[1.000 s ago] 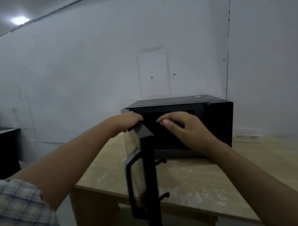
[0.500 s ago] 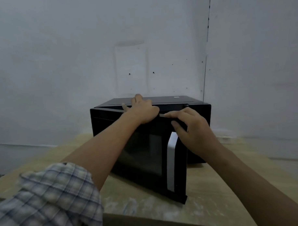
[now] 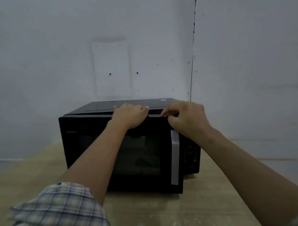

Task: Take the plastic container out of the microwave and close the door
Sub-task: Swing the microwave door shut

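A black microwave (image 3: pixel 100 106) stands on a wooden table against the wall. Its door (image 3: pixel 88 148), with a silver handle (image 3: pixel 175 156), is almost shut; the handle side still stands a little off the body. My left hand (image 3: pixel 129 116) lies over the door's top edge near the middle, fingers curled onto it. My right hand (image 3: pixel 187 118) pinches the door's top right corner. Only dim shapes show through the dark door glass, and I cannot make out a plastic container anywhere.
The pale wooden table (image 3: pixel 37 167) stretches left, right and in front of the microwave. White walls meet in a corner just behind it. The control panel (image 3: pixel 191 152) sits right of the door.
The door has swung from wide open towards me to nearly shut. Both hands stayed on its top edge and moved with it. The camera has shifted to face the microwave front.
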